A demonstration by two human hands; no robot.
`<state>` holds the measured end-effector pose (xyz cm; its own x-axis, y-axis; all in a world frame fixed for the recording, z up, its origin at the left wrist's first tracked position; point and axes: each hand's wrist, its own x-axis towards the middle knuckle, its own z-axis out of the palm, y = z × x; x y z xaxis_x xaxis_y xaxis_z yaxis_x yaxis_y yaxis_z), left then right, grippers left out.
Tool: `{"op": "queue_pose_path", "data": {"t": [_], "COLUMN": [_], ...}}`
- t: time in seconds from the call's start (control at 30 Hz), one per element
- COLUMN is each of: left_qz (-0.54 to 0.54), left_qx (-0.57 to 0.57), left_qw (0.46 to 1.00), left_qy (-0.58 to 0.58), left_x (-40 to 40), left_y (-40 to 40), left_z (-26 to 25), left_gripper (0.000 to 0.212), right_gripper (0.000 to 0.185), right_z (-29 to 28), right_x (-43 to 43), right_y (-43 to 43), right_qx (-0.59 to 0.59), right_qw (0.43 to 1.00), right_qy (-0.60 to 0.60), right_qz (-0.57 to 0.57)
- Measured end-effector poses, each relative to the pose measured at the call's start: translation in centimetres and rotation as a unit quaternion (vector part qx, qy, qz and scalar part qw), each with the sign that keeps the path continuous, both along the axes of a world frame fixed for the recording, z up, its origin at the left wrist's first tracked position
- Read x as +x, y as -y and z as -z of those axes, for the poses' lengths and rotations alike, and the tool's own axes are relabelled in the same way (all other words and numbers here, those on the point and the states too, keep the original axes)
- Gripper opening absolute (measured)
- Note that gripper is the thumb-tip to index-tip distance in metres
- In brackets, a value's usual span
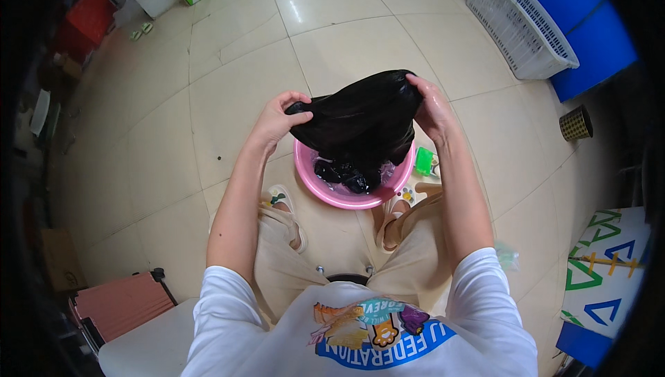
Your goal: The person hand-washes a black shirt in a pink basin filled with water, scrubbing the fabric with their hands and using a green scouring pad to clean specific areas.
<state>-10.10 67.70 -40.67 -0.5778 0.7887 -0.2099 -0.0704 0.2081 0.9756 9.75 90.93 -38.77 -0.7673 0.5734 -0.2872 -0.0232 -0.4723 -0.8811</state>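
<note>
A wet black cloth, perhaps a garment, point(358, 112) is stretched between my two hands above a pink plastic basin point(332, 202). My left hand point(280, 120) pinches its left end between thumb and fingers. At the upper right corner, my right hand point(431, 107) grips the other end. The cloth's lower part hangs down into the basin, where water and a dark wet bunch of fabric point(343, 175) show. Whether that bunch is the same piece, I cannot tell. Just right of the basin lies a bright green block, possibly soap point(424, 161), partly beside my right forearm.
My feet in cream clogs point(283, 200) flank the basin on the tiled floor point(156, 133). A white plastic crate point(519, 24) stands at the upper right, a patterned bin point(576, 123) below it. A pink suitcase point(122, 307) is at lower left, printed cartons point(597, 273) at lower right.
</note>
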Motion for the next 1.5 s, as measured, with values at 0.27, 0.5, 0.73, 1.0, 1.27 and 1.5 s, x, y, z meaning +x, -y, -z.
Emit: {"op": "queue_pose_path", "data": {"t": [0.27,0.5,0.73,1.0,1.27,1.5], "left_qz": [0.021,-0.028,-0.111,-0.018,0.072,-0.018], "left_qx": [0.004,-0.131,-0.034,0.180,0.179,0.091], "left_qw": [0.992,0.928,0.988,0.982,0.981,0.987], "left_qy": [-0.121,-0.347,-0.099,0.052,0.032,0.129], "left_x": [-0.7,-0.9,-0.3,4.3,3.2,-0.3], "left_y": [-1.0,-0.5,-2.1,-4.8,-3.9,-5.8], "left_z": [2.4,1.5,0.3,-1.2,-1.6,7.2], "left_gripper": [0.019,0.021,0.019,0.011,0.019,0.037], "right_gripper": [0.012,0.018,0.029,0.066,0.031,0.024], "right_z": [-0.7,-0.8,-0.4,1.7,1.0,-3.2], "right_x": [0.2,-0.4,-1.4,-3.8,-3.4,-2.0], "right_y": [-0.1,-0.3,2.0,6.7,5.9,6.8], "right_qx": [-0.096,-0.065,0.028,0.216,0.259,0.052], "right_qw": [0.990,0.987,0.994,0.970,0.959,0.991], "right_qy": [-0.082,-0.088,-0.019,0.003,0.018,-0.090], "right_qz": [0.063,0.117,0.105,-0.111,-0.115,-0.089]}}
